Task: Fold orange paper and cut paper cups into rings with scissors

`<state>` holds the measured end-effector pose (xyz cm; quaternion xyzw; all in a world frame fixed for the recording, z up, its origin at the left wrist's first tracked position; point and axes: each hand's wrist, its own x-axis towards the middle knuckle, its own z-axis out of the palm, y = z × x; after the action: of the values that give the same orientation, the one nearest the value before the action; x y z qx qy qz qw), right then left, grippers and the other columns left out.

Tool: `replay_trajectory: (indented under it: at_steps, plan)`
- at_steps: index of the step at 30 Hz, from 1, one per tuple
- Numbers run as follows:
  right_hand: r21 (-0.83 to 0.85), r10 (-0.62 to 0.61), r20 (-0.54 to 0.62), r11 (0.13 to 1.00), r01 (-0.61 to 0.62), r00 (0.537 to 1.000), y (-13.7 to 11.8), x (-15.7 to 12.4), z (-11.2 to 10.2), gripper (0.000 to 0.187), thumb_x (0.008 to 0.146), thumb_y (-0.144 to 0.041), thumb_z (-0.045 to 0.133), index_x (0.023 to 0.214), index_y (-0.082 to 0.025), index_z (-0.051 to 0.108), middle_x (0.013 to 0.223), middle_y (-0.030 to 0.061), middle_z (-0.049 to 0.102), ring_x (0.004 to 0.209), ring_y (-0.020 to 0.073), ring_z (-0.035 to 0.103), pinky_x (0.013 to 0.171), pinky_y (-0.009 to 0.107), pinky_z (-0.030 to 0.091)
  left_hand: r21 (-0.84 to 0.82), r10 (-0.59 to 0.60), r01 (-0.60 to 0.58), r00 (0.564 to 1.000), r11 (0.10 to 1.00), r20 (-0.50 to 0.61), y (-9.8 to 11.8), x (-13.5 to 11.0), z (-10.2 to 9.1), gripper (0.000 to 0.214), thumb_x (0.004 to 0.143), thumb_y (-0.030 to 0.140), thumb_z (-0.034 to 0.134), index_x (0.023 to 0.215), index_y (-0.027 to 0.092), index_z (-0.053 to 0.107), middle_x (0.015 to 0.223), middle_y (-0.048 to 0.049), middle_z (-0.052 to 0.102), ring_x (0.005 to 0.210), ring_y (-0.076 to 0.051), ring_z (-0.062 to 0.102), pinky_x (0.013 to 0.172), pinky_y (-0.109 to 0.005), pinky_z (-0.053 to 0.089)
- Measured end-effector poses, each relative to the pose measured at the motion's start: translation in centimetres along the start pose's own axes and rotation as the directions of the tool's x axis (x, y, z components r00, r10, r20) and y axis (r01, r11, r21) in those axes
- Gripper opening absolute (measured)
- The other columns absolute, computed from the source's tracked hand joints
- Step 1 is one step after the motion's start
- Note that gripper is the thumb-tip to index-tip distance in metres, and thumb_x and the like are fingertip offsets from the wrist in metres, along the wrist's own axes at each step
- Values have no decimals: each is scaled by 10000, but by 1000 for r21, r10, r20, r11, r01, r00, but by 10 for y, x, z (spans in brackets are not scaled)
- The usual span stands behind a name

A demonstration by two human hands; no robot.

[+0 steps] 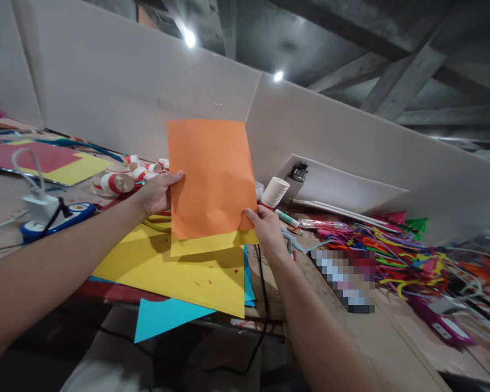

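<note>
I face pale panels (106, 71) | grey beams (412, 81) cross the ceiling (269, 41) above me | two white lamps (190, 38) glow near the panels' top edge | desk (375, 343) before me

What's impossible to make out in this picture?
All in the head view:
Left hand and right hand: some fingers hidden behind the orange sheet.
Yellow paper behind that: upper part covered by it.
Blue paper: partly covered by the wide yellow sheet.
Item at right: pixelated, so unidentifiable.
</note>
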<state>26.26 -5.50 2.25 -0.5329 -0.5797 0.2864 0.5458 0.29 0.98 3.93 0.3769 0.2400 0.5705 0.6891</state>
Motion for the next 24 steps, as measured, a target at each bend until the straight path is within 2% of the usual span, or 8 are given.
replay_trajectory:
  at_steps: [2,4,6,9,12,16,20,24]
  plan:
    - [-28,-27,-19,999,26,999,-3,-2,1,409,736,-447,613,1018,-150,625,885,73,700,785,205,647,701,330,514,-2,45,-45,998,999,-43,0,2,0,245,869,132,530,1078,102,655,959,-124,748,934,-252,711,876,-387,573]
    - [-194,-164,-107,971,141,981,-8,-9,4,539,750,-416,626,1211,-153,531,1047,118,664,943,238,625,810,402,502,-20,65,-67,992,998,-107,-2,6,-2,254,859,135,557,1100,121,637,944,-114,749,879,-238,721,854,-404,580]
    - [-477,-401,-150,830,289,904,-15,-19,10,673,754,-394,659,1348,-182,424,1276,159,543,1182,289,501,969,500,413,-40,80,-88,984,995,-159,-3,10,-6,274,842,136,594,1114,141,623,943,-105,749,836,-222,727,840,-405,584]
    - [-705,-601,55,542,457,798,-24,-37,26,774,756,-373,703,1425,-244,335,1465,134,342,1352,322,292,1097,555,250,-45,64,-73,982,996,-176,-5,14,-9,254,824,144,628,1078,143,638,948,-113,748,802,-213,730,818,-385,591]
    - [-722,-582,271,403,562,766,-27,-49,44,806,749,-404,728,1436,-266,332,1513,118,245,1357,335,250,1105,530,249,-23,36,-40,986,999,-165,-7,14,-8,179,826,162,625,997,139,673,890,-108,754,761,-212,728,780,-380,603]
    - [-685,-538,424,335,647,728,-24,-55,62,849,734,-441,743,1453,-278,323,1538,117,189,1355,345,232,1102,521,258,33,114,-110,974,993,-195,-9,10,-2,119,803,123,621,898,132,692,790,-70,756,670,-192,716,732,-354,613]
    - [-687,-526,459,300,662,716,-23,-55,69,815,754,-379,732,1457,-281,331,1546,118,200,1352,350,240,1098,530,266,37,133,-128,966,991,-220,-10,6,4,94,796,121,631,867,128,692,773,-66,754,648,-199,711,702,-352,616]
    - [-707,-515,441,305,638,735,-24,-53,69,737,790,-265,663,1456,-220,351,1536,130,266,1347,353,263,1098,547,280,30,108,-104,968,994,-227,-10,3,10,102,800,118,638,886,124,691,805,-74,755,671,-208,715,702,-357,614]
